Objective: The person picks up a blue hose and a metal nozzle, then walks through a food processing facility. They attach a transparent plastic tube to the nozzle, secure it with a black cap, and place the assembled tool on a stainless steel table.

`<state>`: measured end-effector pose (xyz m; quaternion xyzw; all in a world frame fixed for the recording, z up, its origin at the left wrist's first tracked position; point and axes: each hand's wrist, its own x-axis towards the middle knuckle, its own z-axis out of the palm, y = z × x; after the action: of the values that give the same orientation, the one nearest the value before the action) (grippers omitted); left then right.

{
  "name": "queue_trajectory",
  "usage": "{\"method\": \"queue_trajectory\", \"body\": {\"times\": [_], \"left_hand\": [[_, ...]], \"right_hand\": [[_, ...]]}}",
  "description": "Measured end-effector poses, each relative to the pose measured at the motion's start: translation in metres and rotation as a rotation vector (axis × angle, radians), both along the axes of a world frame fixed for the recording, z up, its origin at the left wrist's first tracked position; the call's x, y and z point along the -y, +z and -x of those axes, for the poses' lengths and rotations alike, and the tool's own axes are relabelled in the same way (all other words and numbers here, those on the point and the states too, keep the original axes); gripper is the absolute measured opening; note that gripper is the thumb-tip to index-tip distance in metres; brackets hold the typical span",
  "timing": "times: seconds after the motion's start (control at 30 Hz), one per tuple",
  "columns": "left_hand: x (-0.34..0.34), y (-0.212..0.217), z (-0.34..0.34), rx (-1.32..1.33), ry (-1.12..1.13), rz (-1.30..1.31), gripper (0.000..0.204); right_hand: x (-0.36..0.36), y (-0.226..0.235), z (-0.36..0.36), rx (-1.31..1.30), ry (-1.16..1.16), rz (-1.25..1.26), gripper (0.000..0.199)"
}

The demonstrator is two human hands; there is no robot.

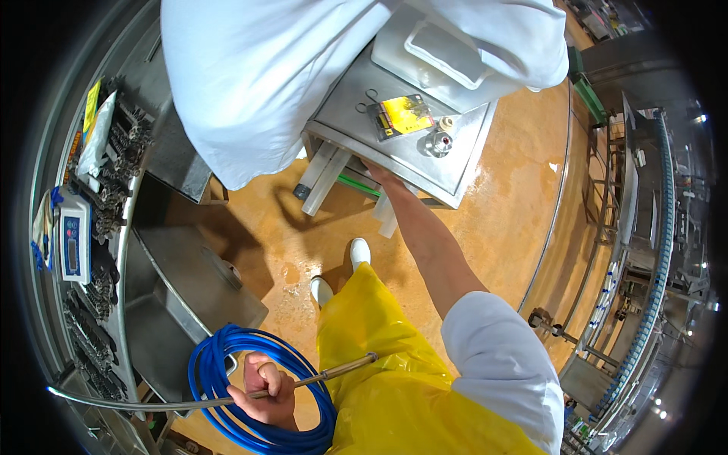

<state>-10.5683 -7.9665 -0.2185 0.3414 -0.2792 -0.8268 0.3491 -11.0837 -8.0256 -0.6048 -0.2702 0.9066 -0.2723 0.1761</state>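
Note:
My left hand (267,390) is closed around a long, thin metal tube (334,371), which has a fitting at its right end. A coil of blue hose (311,425) hangs around that hand, at the lower left. My right arm stretches forward, and my right hand (377,173) reaches in below the top of a steel table (455,178); its fingers are hidden there. Near it, clear plastic tubes (327,180) and a green bar (358,184) stick out from the table's lower level.
A person in white clothing (250,83) bends over the table. On the tabletop lie scissors (367,101), a yellow-and-black package (402,116), a small metal part (439,142) and a translucent bin (425,68). A steel sink (163,318) and a scale (73,239) stand left, a conveyor (656,303) right.

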Motion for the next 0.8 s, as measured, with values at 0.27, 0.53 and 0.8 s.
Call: {"method": "queue_trajectory", "body": {"times": [0.27,0.53,0.8], "left_hand": [[0.002,0.028,0.040,-0.068,0.034,0.001,0.089],[-0.007,0.064,0.070,-0.166,-0.161,0.070,0.083],[-0.016,0.099,0.037,-0.177,-0.058,0.067,0.082]], "right_hand": [[-0.102,0.290,-0.061,0.154,0.303,-0.005,0.053],[-0.106,0.300,0.039,-0.373,-0.017,0.072,0.053],[-0.133,0.290,0.069,1.254,-0.624,0.881,0.041]]}}
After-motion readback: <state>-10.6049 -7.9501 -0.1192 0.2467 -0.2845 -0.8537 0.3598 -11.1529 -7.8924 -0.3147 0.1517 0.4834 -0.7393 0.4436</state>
